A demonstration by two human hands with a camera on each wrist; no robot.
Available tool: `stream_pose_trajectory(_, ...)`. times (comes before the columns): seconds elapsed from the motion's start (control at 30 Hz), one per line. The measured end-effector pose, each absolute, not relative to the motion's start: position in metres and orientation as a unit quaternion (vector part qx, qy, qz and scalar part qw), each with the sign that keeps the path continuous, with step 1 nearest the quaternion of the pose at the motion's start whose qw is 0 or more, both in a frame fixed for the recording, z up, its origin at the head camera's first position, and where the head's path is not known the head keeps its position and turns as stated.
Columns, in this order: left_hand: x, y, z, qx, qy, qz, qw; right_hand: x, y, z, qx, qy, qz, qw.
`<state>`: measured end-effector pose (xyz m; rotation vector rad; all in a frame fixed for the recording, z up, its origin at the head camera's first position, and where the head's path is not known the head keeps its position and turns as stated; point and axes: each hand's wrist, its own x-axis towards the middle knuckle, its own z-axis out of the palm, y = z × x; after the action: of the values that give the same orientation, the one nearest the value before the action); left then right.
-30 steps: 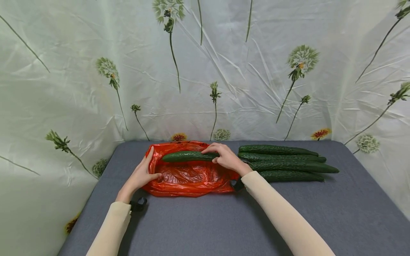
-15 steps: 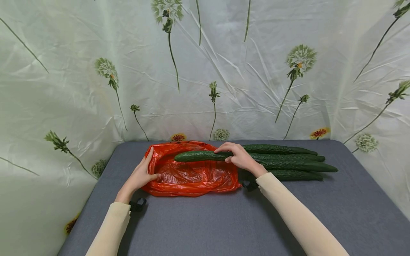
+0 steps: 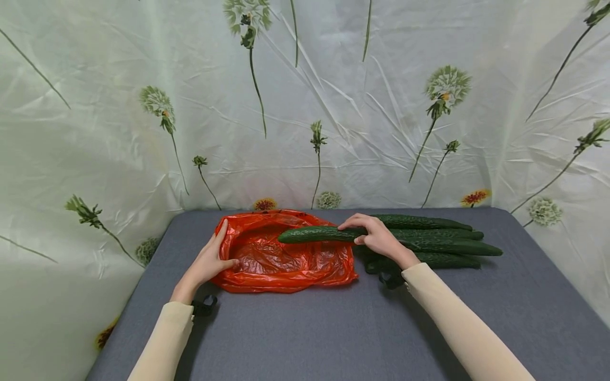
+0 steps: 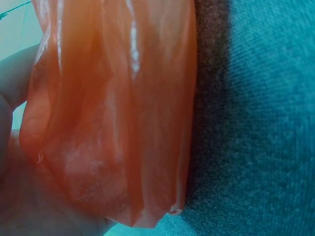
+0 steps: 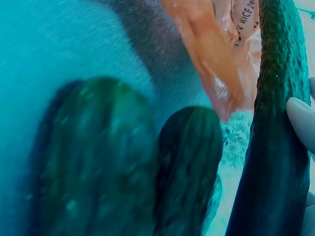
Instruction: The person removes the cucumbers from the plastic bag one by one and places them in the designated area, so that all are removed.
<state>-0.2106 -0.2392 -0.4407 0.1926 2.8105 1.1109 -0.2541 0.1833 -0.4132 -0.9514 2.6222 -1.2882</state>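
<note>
My right hand (image 3: 374,235) grips a long dark green cucumber (image 3: 310,234) from above; in the right wrist view a fingertip presses on this cucumber (image 5: 278,98). Its left end hangs over the mouth of a red plastic bag (image 3: 286,283). My left hand (image 3: 209,259) holds the bag's left side, with the thumb inside the rim and the fingers along the outer edge. Close up in the left wrist view, the bag (image 4: 118,123) covers part of that hand. Several more cucumbers (image 3: 448,246) lie side by side at the right, partly behind my right hand.
A grey cloth-covered table (image 3: 295,338) bears everything. Behind it hangs a pale curtain (image 3: 267,169) with a dandelion print. A dark wrist camera (image 3: 205,305) sits below my left wrist, close to the cloth.
My right hand has moved to the right with the cucumber, drawing most of its length away from above the bag. The left hand and the bag stay nearly still.
</note>
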Motion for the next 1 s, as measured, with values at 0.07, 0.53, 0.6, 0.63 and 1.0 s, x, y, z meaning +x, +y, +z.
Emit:
stream_pose_trajectory(0.07, -0.210, -0.239, -0.441, 0.065, 0.927, 0.366, 0.055, -0.252, 0.189, -0.415, -0.306, 0.853, -0.421, 0.035)
stream_pose_trajectory(0.53, -0.210, -0.239, -0.441, 0.064, 0.928, 0.365, 0.051, -0.234, 0.230, -0.415, -0.294, 0.853, -0.429, 0.045)
stream_pose_trajectory(0.6, -0.210, -0.239, -0.441, 0.064, 0.927, 0.366, 0.049, -0.232, 0.235, -0.415, -0.292, 0.854, -0.427, 0.045)
stream_pose_trajectory(0.63, -0.210, -0.240, -0.441, 0.064, 0.927, 0.366, 0.049, -0.231, 0.238, -0.415, -0.292, 0.855, -0.426, 0.045)
stream_pose_trajectory(1.0, -0.210, -0.239, -0.443, 0.060, 0.929, 0.361, 0.050, -0.218, 0.265, -0.415, -0.291, 0.871, -0.395, 0.022)
